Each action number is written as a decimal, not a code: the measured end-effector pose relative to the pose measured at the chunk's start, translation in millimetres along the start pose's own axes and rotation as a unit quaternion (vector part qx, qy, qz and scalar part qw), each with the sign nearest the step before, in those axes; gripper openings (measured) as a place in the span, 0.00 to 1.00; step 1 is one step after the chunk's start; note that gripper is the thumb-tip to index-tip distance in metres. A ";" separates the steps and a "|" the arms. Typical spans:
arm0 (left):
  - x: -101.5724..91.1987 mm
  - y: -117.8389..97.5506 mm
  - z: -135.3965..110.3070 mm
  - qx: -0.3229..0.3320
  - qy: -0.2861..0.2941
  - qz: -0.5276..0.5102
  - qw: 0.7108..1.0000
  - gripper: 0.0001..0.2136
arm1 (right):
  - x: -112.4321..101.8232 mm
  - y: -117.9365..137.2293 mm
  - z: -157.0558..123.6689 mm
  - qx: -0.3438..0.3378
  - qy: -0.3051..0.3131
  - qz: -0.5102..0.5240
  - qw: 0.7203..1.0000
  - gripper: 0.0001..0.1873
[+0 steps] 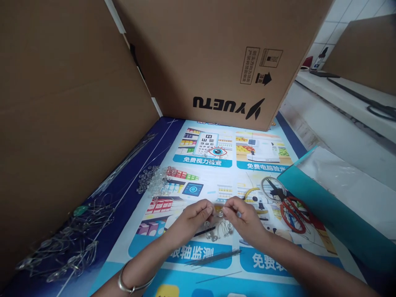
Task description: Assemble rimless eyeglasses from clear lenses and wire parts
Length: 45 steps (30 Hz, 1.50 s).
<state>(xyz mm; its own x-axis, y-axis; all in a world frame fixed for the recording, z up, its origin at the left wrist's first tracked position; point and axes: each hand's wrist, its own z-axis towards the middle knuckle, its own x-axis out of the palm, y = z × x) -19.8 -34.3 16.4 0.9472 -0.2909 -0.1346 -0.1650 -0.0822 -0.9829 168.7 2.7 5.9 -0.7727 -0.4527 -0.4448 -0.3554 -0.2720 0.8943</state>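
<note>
My left hand point(195, 215) is closed in a pinch, thumb against forefinger. Close beside it, my right hand point(244, 218) pinches too. Between and below the fingertips hangs a thin beaded wire point(221, 229) with several clear round beads, curved in loops. Both hands appear to grip it, though the wire itself is partly hidden by the fingers. A bundle of thin straight wires point(215, 258) lies just in front of the hands on the printed sheet point(210, 194). A pile of loose clear beads point(154, 181) rests beyond my left hand.
Red-handled scissors point(293, 214) and yellow-handled pliers point(251, 193) lie to the right, near a wire coil point(266, 187). A teal-sided box point(334, 206) stands at far right. Finished-looking wire-and-bead pieces point(68, 243) are heaped at left. Cardboard panels point(216, 53) wall the back and left.
</note>
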 end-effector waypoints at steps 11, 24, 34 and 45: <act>-2.1 11.6 2.9 0.005 -0.006 0.035 0.999 0.13 | 1.1 -4.5 0.9 0.004 0.008 -0.018 1.000 0.07; -28.6 6.9 -17.7 0.005 0.009 0.414 0.910 0.08 | -1.8 -15.3 5.0 0.030 -0.017 -0.073 0.997 0.08; -6.6 12.9 -20.0 -0.005 0.006 0.520 0.854 0.06 | -1.6 -12.9 4.4 0.022 -0.020 -0.079 0.996 0.08; -17.8 9.4 -14.7 -0.047 -0.018 0.135 0.990 0.04 | 1.0 -16.6 4.8 0.062 -0.032 0.038 0.997 0.08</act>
<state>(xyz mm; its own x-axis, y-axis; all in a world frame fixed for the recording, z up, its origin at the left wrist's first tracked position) -42.2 -44.0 11.4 0.8741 -0.2795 -0.3973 -0.4370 -0.0950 -0.8945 171.3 10.8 -9.1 -0.8309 -0.4112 -0.3748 -0.3536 -0.1298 0.9264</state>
